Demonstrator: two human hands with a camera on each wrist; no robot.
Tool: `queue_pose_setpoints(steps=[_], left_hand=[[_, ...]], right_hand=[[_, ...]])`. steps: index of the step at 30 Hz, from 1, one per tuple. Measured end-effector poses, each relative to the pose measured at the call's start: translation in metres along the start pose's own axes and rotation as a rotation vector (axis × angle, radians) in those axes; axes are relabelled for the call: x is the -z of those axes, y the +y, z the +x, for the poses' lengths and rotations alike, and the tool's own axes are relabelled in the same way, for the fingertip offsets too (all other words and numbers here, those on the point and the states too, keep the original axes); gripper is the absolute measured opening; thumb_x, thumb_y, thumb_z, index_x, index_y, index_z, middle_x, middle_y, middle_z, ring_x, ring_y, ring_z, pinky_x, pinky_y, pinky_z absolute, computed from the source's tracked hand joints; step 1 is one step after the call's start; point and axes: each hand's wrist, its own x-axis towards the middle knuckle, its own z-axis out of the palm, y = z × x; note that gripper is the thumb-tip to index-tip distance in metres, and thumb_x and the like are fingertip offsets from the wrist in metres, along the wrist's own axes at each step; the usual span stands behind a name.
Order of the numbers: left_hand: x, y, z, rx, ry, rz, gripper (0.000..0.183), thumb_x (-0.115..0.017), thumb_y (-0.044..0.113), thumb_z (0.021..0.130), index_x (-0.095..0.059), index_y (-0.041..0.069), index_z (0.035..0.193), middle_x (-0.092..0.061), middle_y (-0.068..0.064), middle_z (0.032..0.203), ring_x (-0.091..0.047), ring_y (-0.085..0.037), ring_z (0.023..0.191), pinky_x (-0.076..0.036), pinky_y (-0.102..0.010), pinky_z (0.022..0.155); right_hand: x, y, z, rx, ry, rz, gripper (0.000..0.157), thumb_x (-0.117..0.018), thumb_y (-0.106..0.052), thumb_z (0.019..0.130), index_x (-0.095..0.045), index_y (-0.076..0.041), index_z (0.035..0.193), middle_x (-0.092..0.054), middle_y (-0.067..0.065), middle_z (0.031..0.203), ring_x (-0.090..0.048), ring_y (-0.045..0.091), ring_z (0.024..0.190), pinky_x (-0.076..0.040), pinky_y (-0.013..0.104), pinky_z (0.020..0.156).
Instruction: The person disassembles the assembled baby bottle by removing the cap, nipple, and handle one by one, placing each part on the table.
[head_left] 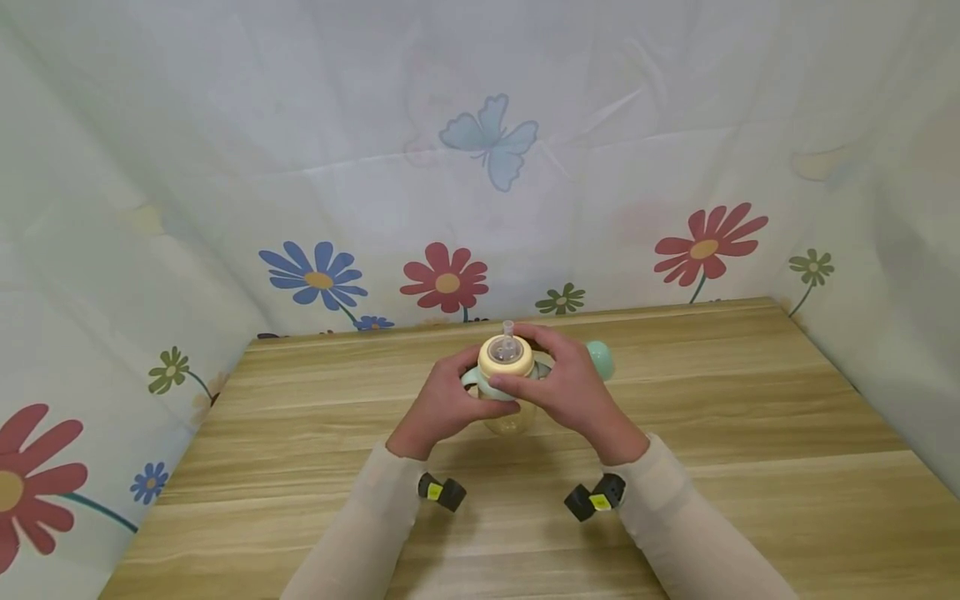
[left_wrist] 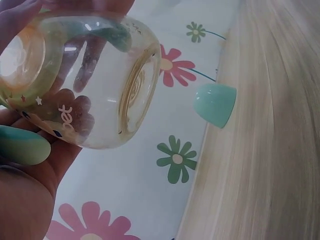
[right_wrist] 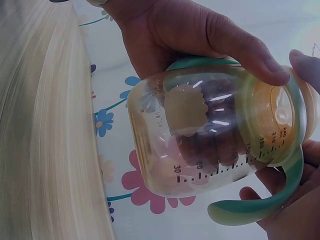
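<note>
A clear, amber-tinted baby bottle (head_left: 510,422) with mint green handles is held above the wooden table, between both hands. It has a cream yellow collar (head_left: 491,357) and a clear spout (head_left: 508,328) pointing up. My left hand (head_left: 444,402) grips the bottle from the left, its fingers visible through the clear wall (right_wrist: 145,125) in the right wrist view. My right hand (head_left: 576,387) holds the collar, thumb in front and fingers behind. In the left wrist view, a mint green domed cap (left_wrist: 216,104) stands on the table, apart from the hands.
The wood-grain table (head_left: 300,467) spreads around the hands. White fabric printed with flowers and a butterfly (head_left: 491,142) encloses its back and sides. A black wrist camera (head_left: 442,492) is strapped to the left wrist, another (head_left: 595,497) to the right.
</note>
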Motion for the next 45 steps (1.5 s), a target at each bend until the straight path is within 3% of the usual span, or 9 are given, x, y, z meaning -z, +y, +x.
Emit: queue_pose_setpoints(steps=[6,13,16,35,45], left_hand=[[0.0016,0.0000,0.0001,-0.006,-0.019,-0.014,0.061,-0.087,0.028,0.070,-0.061,0.026,0.126,-0.066,0.005,0.120,-0.062,-0.016,0.103,-0.055,-0.034,0.088],[0.0026,-0.0008,0.0004,-0.005,-0.033,-0.026,0.062,-0.088,0.027,0.070,-0.061,0.026,0.126,-0.066,0.004,0.119,-0.063,-0.017,0.101,-0.055,-0.043,0.088],[0.0028,-0.0005,0.0001,-0.006,-0.031,-0.017,0.062,-0.088,0.026,0.070,-0.061,0.026,0.126,-0.066,0.005,0.119,-0.063,-0.016,0.101,-0.055,-0.042,0.088],[-0.0007,0.0010,0.0016,0.032,0.081,0.043,0.062,-0.085,0.038,0.072,-0.058,0.031,0.128,-0.063,0.011,0.124,-0.061,-0.014,0.109,-0.053,-0.038,0.094],[-0.0015,-0.0012,0.0020,0.021,0.086,0.030,0.062,-0.086,0.035,0.071,-0.059,0.031,0.127,-0.063,0.010,0.123,-0.061,-0.015,0.107,-0.053,-0.039,0.093]], right_hand=[[0.0012,-0.0013,-0.0008,-0.006,-0.012,0.004,0.071,-0.081,-0.042,0.076,-0.054,-0.017,0.136,-0.058,0.000,0.136,-0.054,0.022,0.125,-0.043,0.051,0.105],[0.0014,-0.0020,-0.0010,-0.009,-0.022,0.017,0.070,-0.081,-0.040,0.076,-0.054,-0.016,0.136,-0.057,0.001,0.136,-0.053,0.022,0.126,-0.043,0.052,0.105],[0.0013,-0.0020,-0.0009,-0.008,-0.025,0.018,0.070,-0.081,-0.040,0.076,-0.054,-0.016,0.136,-0.057,0.002,0.136,-0.053,0.023,0.125,-0.043,0.052,0.105],[-0.0014,-0.0008,0.0013,0.002,0.048,-0.034,0.065,-0.080,-0.043,0.077,-0.054,-0.025,0.133,-0.059,-0.005,0.130,-0.055,0.016,0.119,-0.046,0.046,0.102],[-0.0023,0.0007,0.0018,0.005,0.053,-0.026,0.060,-0.080,-0.042,0.077,-0.056,-0.026,0.129,-0.060,-0.005,0.127,-0.055,0.020,0.117,-0.046,0.047,0.100]])
